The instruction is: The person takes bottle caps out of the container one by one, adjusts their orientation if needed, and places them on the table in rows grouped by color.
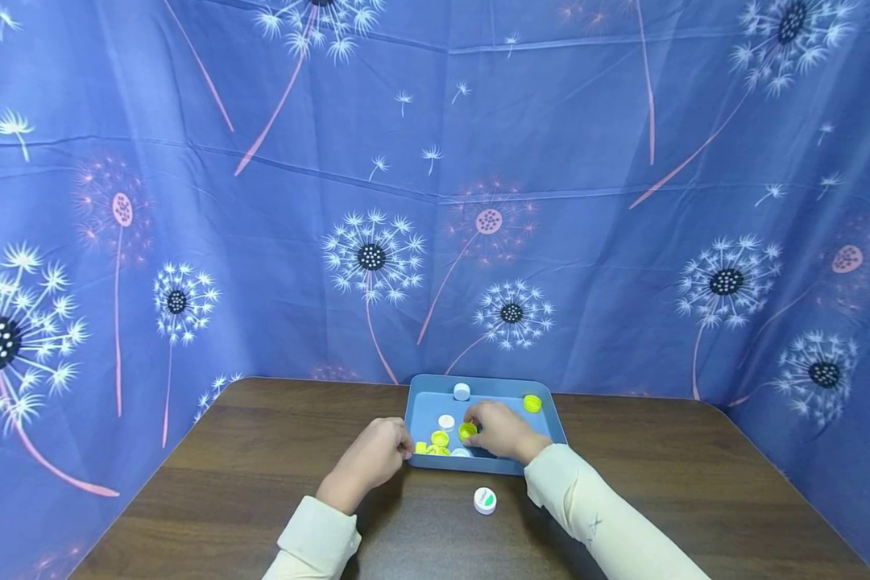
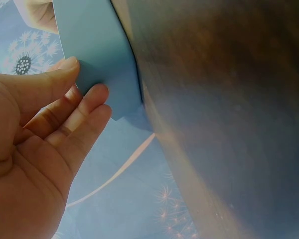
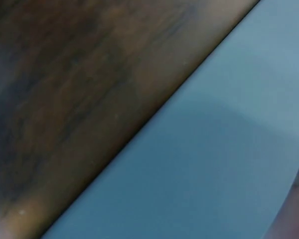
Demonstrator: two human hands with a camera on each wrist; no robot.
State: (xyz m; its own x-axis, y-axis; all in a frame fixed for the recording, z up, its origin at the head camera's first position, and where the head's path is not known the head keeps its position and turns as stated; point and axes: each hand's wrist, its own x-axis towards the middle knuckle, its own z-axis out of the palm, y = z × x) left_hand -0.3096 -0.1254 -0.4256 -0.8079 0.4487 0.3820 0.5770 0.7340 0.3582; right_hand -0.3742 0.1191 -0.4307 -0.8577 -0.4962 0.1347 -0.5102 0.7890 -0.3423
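A blue tray (image 1: 482, 467) with low walls holds several white and yellow bottle caps. At its front left corner my left hand (image 1: 377, 453) grips the wall. In the left wrist view, thumb and fingertips (image 2: 97, 94) of that hand lie against the tray (image 2: 97, 45) at its corner. Over the tray's inside, my right hand (image 1: 503, 429) pinches a yellow bottle cap (image 1: 467, 432) between thumb and fingers. The right wrist view is filled mostly by the tray's outer wall (image 3: 199, 164), with only a blurred bit of hand at its lower right edge.
Yellow caps (image 1: 439, 439) cluster at the tray's front left. White caps (image 1: 445, 422) lie near them, another white cap (image 1: 461, 391) at the back, and one yellow cap (image 1: 532, 403) at back right. A printed white cap (image 1: 485, 501) lies on the wooden table (image 1: 261, 467) before the tray.
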